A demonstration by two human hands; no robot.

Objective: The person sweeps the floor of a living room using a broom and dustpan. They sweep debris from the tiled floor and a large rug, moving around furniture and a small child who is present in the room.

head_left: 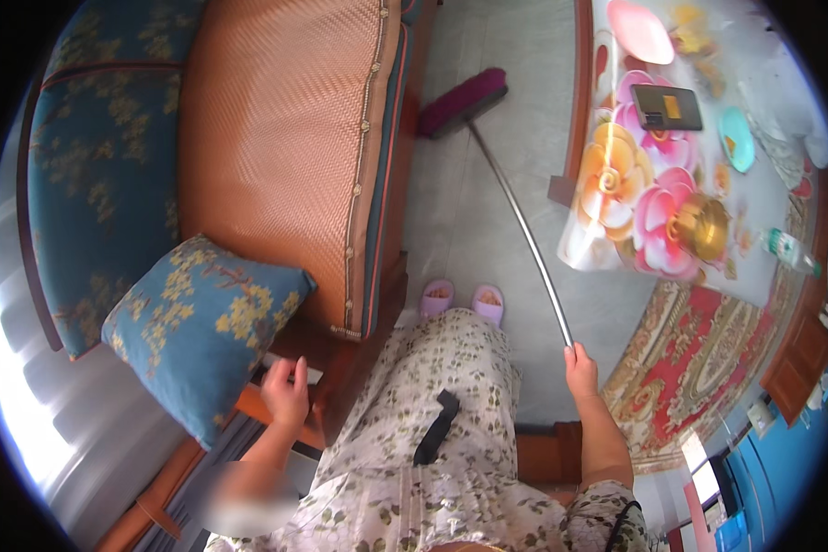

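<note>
My right hand (580, 371) is wrapped round the upper end of a broom's silver handle. The broom (523, 213) slants away across the grey floor. Its wide purple head (465, 101) lies against the base of the sofa. My left hand (287, 394) holds nothing, its fingers loosely bent and apart. It hovers over the wooden sofa arm, just below a blue cushion (207, 317) with yellow blossoms, and I cannot tell whether it touches the arm.
On the left stands a sofa with a woven brown seat mat (276, 138). On the right, a table with a flowered cloth (607, 221) holds a phone (667, 108), a pink dish (641, 32), a golden pot (701, 227) and a bottle (789, 250). A patterned rug (681, 368) lies below it.
</note>
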